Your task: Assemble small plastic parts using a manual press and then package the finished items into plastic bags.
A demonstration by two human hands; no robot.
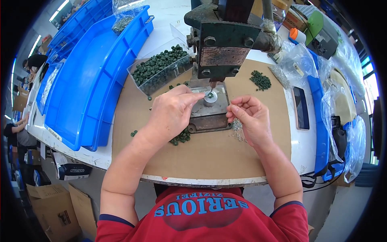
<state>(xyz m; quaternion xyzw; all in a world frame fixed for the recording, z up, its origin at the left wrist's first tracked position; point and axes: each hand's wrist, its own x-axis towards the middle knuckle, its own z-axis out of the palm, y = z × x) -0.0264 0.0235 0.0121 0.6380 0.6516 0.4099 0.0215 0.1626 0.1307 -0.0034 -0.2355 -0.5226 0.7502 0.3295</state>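
Note:
My left hand (171, 109) reaches across the press base, thumb and forefinger pinched at a small green part (210, 95). That part sits on top of the round metal anvil (210, 101), just under the press's narrow punch (213, 84). My right hand (250, 117) is right of the base plate (219, 105), thumb and fingertips pressed together; whatever they hold is too small to make out. Below its fingers lies a small pile of tiny silvery metal pieces (237, 125). Several loose green parts (182, 137) lie under my left wrist.
A clear bin (141, 86) of green parts stands left of the press head (223, 50). Further left are blue trays (86, 80). A small green pile (260, 80), a phone (300, 108) and plastic bags (296, 60) lie right. Another person (24, 135) is at far left.

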